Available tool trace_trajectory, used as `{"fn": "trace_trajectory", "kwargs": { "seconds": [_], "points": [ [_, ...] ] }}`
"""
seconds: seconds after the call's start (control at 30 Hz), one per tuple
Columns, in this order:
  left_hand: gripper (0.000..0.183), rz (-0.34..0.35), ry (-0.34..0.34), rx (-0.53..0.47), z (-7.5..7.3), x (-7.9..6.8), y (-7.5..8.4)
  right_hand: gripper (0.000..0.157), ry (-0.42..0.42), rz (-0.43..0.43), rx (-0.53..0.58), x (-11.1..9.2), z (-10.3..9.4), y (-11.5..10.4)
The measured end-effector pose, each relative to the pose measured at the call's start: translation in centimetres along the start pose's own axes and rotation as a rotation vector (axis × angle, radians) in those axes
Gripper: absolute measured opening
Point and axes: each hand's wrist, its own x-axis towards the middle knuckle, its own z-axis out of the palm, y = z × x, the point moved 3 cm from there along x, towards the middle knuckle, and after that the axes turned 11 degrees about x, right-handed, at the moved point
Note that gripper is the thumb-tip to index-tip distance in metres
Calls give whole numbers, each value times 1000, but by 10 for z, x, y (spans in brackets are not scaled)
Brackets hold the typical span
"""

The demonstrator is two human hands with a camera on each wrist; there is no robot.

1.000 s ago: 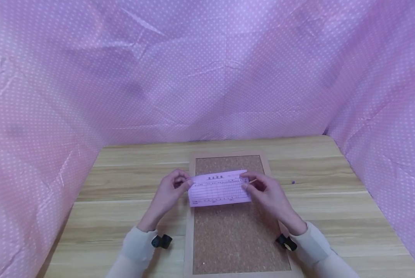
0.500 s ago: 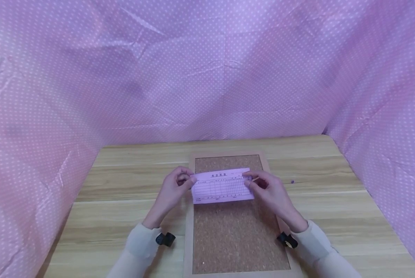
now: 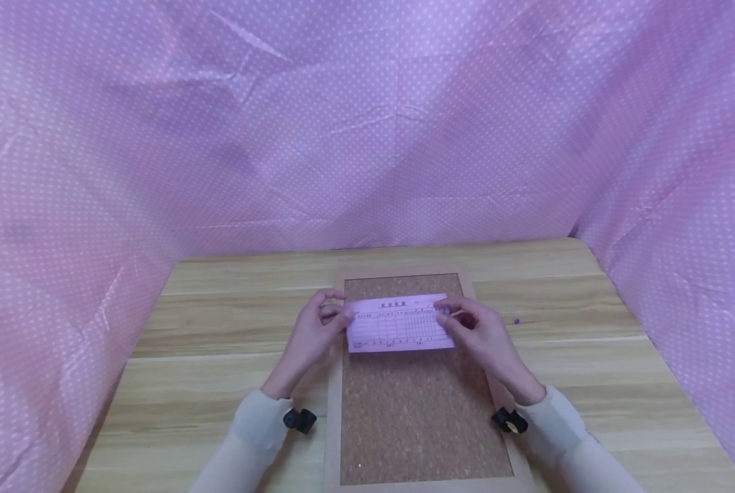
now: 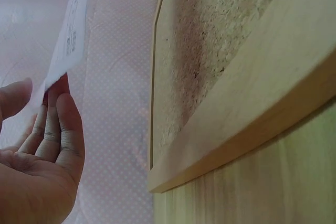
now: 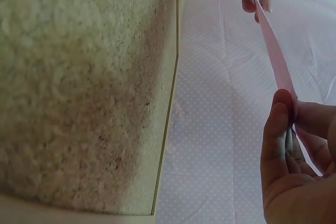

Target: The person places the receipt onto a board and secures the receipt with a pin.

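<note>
A pink printed form slip (image 3: 398, 325), ruled with lines and a grid, is held up above a wood-framed cork board (image 3: 423, 418). My left hand (image 3: 315, 325) pinches its left end between thumb and fingers. At the right end, my right hand (image 3: 478, 335) pinches it the same way, the thumb on the printed face. In the right wrist view the slip (image 5: 275, 59) shows edge-on and slightly bowed, apart from the cork. The left wrist view catches its left corner at the fingers of my left hand (image 4: 47, 150).
The cork board lies flat on a wooden table (image 3: 220, 370). A small purple object (image 3: 517, 321) sits on the table right of the board. Pink dotted cloth (image 3: 367, 137) hangs behind and along both sides. Each wrist carries a black camera mount (image 3: 300, 420).
Both hands have carried the slip slightly right and away toward the far end of the board. The left hand has shifted more than the right. Both keep their pinch.
</note>
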Motion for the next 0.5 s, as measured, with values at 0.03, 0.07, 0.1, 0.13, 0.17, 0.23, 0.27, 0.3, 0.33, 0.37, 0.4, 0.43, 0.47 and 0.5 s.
{"fn": "trace_trajectory", "kwargs": {
  "seconds": [0.03,0.07,0.1,0.13,0.17,0.23,0.27,0.3,0.33,0.37,0.4,0.43,0.47,0.5],
  "points": [
    [44,3,-3,-1,1,1,0,22,-1,4,3,0,-1,0],
    [48,6,-8,2,2,1,-1,22,-1,9,3,1,-1,1],
    [52,10,-14,4,2,2,-1,22,-1,17,3,1,-1,2],
    [55,14,-21,8,3,2,-1,23,-1,26,4,1,-2,3],
    [58,17,-33,9,4,2,-2,23,-2,37,1,2,-2,4],
    [59,23,-51,14,5,2,-3,24,-4,58,-3,2,-3,5],
    [58,29,-59,22,6,2,-4,25,-6,67,-5,3,-4,6],
    [55,36,-64,38,7,2,-4,25,-8,74,-6,3,-4,7],
    [50,41,-69,61,7,1,-5,25,-9,79,-8,3,-4,8],
    [45,45,-72,84,7,1,-5,25,-10,81,-9,3,-5,8],
    [40,51,-73,111,8,1,-5,25,-12,81,-8,4,-5,9],
    [35,55,-73,136,8,0,-5,25,-16,80,-6,4,-5,9],
    [30,59,-73,160,8,0,-6,25,-18,79,-4,4,-5,10],
    [27,55,-71,183,9,0,-6,25,-20,78,-2,4,-6,10]
  ]
}}
